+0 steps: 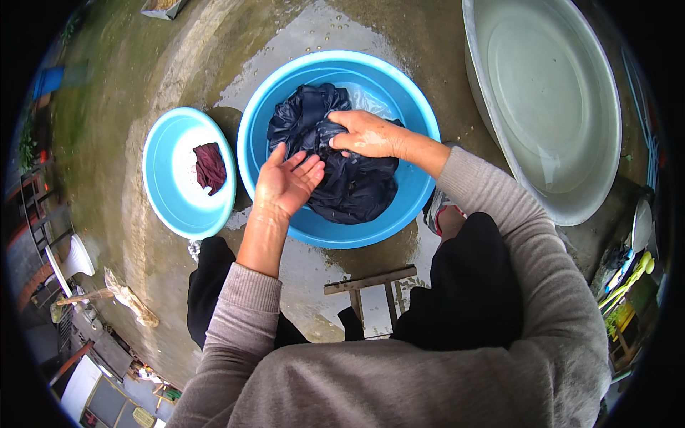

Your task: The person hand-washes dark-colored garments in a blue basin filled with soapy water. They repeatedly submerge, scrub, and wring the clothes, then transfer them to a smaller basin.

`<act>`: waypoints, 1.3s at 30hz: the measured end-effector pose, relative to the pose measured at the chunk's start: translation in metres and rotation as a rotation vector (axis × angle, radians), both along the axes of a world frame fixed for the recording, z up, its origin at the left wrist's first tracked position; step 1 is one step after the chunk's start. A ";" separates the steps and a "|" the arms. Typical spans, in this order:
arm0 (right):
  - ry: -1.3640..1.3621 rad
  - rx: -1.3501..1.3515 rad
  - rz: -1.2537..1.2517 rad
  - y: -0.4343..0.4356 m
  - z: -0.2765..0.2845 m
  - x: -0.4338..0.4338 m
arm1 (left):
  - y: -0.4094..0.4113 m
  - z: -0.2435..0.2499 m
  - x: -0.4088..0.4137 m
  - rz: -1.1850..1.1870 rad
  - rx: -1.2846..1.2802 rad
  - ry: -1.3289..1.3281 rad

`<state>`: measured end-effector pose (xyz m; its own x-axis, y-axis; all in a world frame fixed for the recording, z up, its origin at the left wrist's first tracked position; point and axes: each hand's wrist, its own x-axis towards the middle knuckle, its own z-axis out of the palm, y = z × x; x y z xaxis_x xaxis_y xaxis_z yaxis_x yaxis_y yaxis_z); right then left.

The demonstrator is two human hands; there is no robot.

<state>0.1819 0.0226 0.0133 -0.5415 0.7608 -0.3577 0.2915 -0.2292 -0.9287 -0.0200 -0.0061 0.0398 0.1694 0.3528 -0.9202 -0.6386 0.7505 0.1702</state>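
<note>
A wet, dark navy garment (353, 192) lies bunched in a large blue plastic basin (342, 238), with a little water showing at the basin's far right. My right hand (369, 134) reaches in from the right and grips a fold of the cloth between thumb and fingers. Some of its fingertips are hidden by the fabric. My left hand (286, 179) is held palm up over the near left side of the basin, fingers apart and nothing in it. Both hands look wet.
Left of the basin stands a smaller blue basin (166, 214) with a maroon cloth (210, 168) inside. A large metal tub (540, 107) stands at the right. Between my legs is a wooden stool (369, 281). The concrete floor (299, 278) is wet. A white chair (77, 257) stands far left.
</note>
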 end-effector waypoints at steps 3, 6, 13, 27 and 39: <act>0.112 0.115 0.162 -0.001 0.071 -0.005 | -0.008 0.002 0.006 -0.175 0.058 0.020; 0.261 0.423 0.096 -0.003 0.106 -0.008 | -0.009 0.020 0.014 -0.175 0.230 -0.049; 0.163 0.894 0.106 -0.051 0.129 -0.041 | 0.015 0.078 0.028 -0.063 0.299 -0.222; 0.164 0.837 -0.088 -0.032 0.089 -0.067 | -0.008 0.051 0.020 0.028 0.480 -0.199; 0.145 1.121 -0.199 -0.036 0.054 -0.079 | -0.016 0.034 0.019 -0.158 0.473 0.187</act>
<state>0.1031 -0.0132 0.0669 -0.3563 0.6891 0.6310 0.2163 0.7178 -0.6618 -0.0015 -0.0221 0.0736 0.1018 0.7201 -0.6864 -0.4503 0.6486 0.6136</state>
